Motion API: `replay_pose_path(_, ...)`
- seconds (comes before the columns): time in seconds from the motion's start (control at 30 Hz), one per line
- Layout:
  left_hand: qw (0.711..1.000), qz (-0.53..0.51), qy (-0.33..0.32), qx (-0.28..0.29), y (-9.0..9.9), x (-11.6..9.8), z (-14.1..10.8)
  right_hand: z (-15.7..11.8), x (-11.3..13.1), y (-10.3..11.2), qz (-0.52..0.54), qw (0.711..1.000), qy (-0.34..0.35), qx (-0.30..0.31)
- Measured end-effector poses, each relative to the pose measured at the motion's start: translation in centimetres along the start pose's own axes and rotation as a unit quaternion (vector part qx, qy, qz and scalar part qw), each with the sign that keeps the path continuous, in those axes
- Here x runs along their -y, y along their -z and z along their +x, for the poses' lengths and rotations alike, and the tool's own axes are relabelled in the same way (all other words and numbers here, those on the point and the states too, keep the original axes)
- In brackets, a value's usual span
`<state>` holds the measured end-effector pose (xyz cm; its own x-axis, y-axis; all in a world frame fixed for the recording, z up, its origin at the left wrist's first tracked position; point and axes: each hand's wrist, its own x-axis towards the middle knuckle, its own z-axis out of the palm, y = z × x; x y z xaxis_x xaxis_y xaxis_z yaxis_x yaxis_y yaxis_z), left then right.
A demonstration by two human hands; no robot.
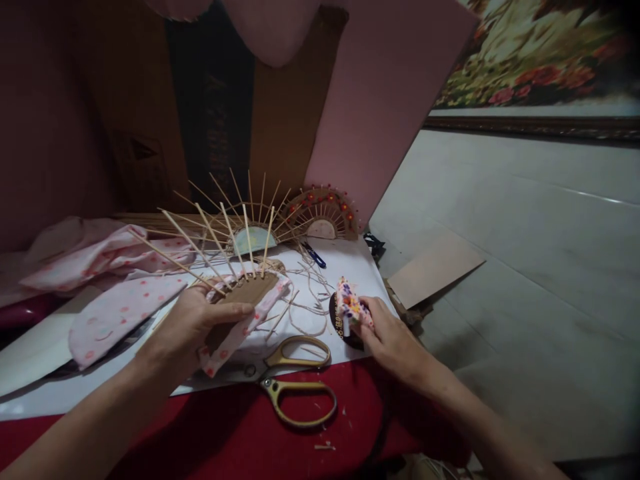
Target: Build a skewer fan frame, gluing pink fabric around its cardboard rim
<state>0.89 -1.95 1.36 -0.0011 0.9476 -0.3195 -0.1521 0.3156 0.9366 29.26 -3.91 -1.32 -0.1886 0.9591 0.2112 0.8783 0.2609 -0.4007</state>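
Observation:
My left hand [200, 320] grips a cardboard half-disc [245, 300] edged with pink dotted fabric, its thumb lying across the cardboard. Several thin wooden sticks [213, 243] fan upward from its curved edge. On the right, my right hand [387, 333] is closed round a small floral-patterned item [353, 303], whose exact kind I cannot make out. A dark round object with gold lettering [339, 317] sits just behind that item. Scissors with yellow handles [300, 387] lie between my hands, near the table's front edge.
Behind stand a stick fan with a pale green centre [255, 240] and a finished-looking fan with red decorations [323, 213]. Dotted fabric [125, 307] lies left. Twine [310, 303] and a blue thread snipper [315, 255] rest on the white surface. A large cardboard box [285, 120] rises behind.

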Motion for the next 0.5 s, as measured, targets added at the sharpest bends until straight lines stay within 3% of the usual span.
replay_pose_path(0.1, 0.999, -0.016, 0.001, -0.030, 0.6, -0.2, 0.4, -0.6, -0.9, -1.2, -0.088, 0.996, -0.001, 0.034)
replay_pose_path(0.2, 0.998, -0.048, -0.014, -0.044, 1.2, -0.2, 0.9, -0.9, -0.9, -1.0, -0.156, 0.985, 0.007, 0.067)
replay_pose_path(0.33, 0.994, -0.084, -0.038, -0.055, 1.4, -0.4, 1.1, 0.2, 1.1, 0.4, -0.240, 0.969, 0.051, 0.019)
replay_pose_path(0.4, 0.993, -0.088, -0.034, -0.067, 1.4, -0.5, 1.0, 1.5, 2.8, 0.5, -0.225, 0.969, 0.105, 0.006)
replay_pose_path(0.5, 0.994, -0.083, -0.023, -0.066, 1.1, -0.6, 0.8, 3.9, 5.3, -1.1, -0.234, 0.947, 0.218, 0.042)
